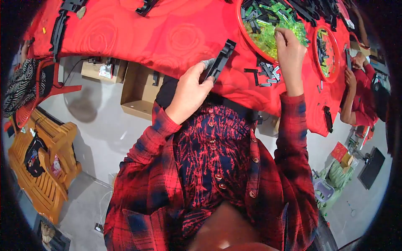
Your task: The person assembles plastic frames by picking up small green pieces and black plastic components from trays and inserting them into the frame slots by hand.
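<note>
Left hand: fingers clasped black part | right hand: fingers curled at green pieces, hold unclear | markings on white packet were illegible

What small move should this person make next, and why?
Perhaps lift one yellow-green piece from the round red tray: the right hand has its fingertips at the pile, while the left hand holds a black part.

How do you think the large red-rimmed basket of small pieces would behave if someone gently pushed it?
The large basket is probably fairly stiff, since its rim keeps a smooth curve. The small pieces lie in a loose jumble, so some would likely shift. The red cloth looks wrinkled in places, so it might bunch up.
</note>
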{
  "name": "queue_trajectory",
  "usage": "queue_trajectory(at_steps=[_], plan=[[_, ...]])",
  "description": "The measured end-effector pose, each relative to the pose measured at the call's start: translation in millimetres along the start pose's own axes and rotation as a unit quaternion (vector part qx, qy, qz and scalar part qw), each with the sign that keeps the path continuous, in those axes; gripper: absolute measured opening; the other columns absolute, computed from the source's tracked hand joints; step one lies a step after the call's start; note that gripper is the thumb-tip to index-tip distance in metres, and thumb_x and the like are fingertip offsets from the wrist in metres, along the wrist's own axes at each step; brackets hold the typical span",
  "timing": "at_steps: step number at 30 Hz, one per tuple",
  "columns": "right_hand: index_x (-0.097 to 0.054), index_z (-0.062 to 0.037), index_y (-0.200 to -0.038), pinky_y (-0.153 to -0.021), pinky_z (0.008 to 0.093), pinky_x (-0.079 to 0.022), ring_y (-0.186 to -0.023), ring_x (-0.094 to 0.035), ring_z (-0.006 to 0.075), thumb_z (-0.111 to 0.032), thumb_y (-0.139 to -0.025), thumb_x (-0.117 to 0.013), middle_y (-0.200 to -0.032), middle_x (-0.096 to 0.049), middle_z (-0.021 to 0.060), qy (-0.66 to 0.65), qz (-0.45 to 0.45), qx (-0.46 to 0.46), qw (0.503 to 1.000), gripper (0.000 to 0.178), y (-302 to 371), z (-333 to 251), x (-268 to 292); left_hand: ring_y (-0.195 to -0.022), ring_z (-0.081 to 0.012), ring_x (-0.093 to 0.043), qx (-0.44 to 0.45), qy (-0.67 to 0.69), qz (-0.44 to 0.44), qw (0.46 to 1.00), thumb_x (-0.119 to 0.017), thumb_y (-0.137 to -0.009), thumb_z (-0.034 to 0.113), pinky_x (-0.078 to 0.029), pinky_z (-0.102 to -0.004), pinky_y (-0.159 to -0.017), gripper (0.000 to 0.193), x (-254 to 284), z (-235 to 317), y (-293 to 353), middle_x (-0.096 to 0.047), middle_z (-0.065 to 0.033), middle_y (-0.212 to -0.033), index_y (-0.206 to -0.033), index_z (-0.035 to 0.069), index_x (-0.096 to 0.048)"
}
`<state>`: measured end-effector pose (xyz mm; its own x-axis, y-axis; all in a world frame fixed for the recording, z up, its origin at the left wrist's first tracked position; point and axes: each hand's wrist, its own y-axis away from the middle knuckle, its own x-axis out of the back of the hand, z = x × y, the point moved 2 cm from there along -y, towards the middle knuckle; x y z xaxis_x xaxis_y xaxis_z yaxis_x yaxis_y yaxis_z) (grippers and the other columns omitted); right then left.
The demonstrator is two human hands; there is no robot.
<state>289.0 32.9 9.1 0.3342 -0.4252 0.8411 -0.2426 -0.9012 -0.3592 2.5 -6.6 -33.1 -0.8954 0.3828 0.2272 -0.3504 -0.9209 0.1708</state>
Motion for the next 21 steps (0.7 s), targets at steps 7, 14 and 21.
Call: queue_trajectory(at_steps=[7, 14, 21], plan=[[-0.062, -0.0033, -0.120, -0.079, 0.0460, -0.049, -0.086, -0.062, 0.0381, -0.018, -0.095, -0.061, -0.096, -0.062, 0.0172, -0.007, 0.053, 0.087, 0.995, 0.029, 26, -38, -10, -0.090, -0.0083, -0.060, 0.104, 0.155, -0.103, 0.977, -0.055, -0.095, 0.000, -0.050, -0.0246, -0.081, 0.038, -5, 4, -4, -0.060, -0.0006, -0.108, -0.133, -0.002, -0.053], [-0.057, 0.0037, -0.122, -0.075, 0.0389, -0.052, -0.080, -0.067, 0.0281, -0.017, -0.099, -0.057, -0.090, -0.067, 0.0182, -0.243, -0.130, -0.178, 0.945, 0.031, 68, -77, -33, -0.093, -0.0091, -0.059, 0.057, 0.193, -0.093, 0.975, -0.058, -0.093, 0.004, -0.048, -0.0253, -0.082, 0.052, -7, 15, 0, -0.064, -0.0055, -0.109, -0.143, 0.001, -0.045], [-0.055, 0.0067, -0.123, -0.061, 0.0264, -0.048, -0.068, -0.057, 0.0101, -0.012, -0.100, -0.057, -0.084, -0.064, 0.0070, -0.392, -0.113, -0.233, 0.883, 0.030, 61, -81, -20, -0.091, -0.0243, -0.071, 0.201, 0.541, -0.204, 0.791, -0.049, -0.102, 0.018, -0.057, -0.0312, -0.076, 0.043, -2, 19, -2, -0.068, -0.0142, -0.113, -0.141, 0.001, -0.047]])
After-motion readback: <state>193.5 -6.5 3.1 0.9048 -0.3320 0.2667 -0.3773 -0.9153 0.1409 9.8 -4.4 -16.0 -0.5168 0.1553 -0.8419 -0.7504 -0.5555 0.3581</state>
